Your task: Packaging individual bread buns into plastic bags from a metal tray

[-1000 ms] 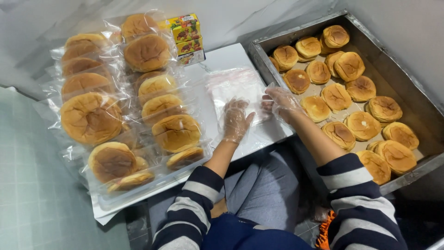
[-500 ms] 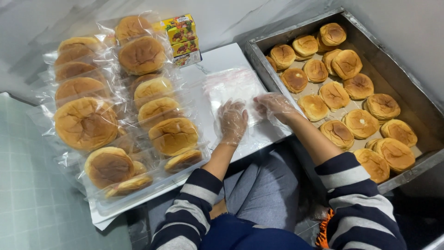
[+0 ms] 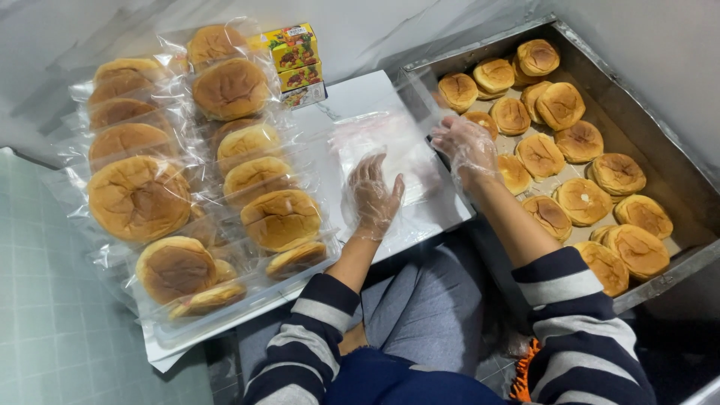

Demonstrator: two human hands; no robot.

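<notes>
The person sat at a low white board and wore thin clear gloves on both hands. The left hand lay flat with the fingers spread and relaxed, grasping nothing, and it pressed on the near end of a stack of clear plastic bags that rested on the board. Most of this stack stretched away from the left hand toward 12 and 1 o'clock. The right hand was at about 2 o'clock from the left hand, near the far right edge of the same stack, just where the board met the metal tray. Its fingers were loosely curved; whether they pinched a bag edge, I could not tell, because the film was transparent and hard to see there. The tray stood at 3 o'clock from the hands and held many bare round buns in rows, the nearest of them just beside the right hand. At 9 o'clock from the left hand, well apart from it, the packed buns lay in overlapping rows in their clear wrappers, covering the left part of the board. At 11 o'clock, behind these, stood small colourful boxes in a pile against the grey wall.
</notes>
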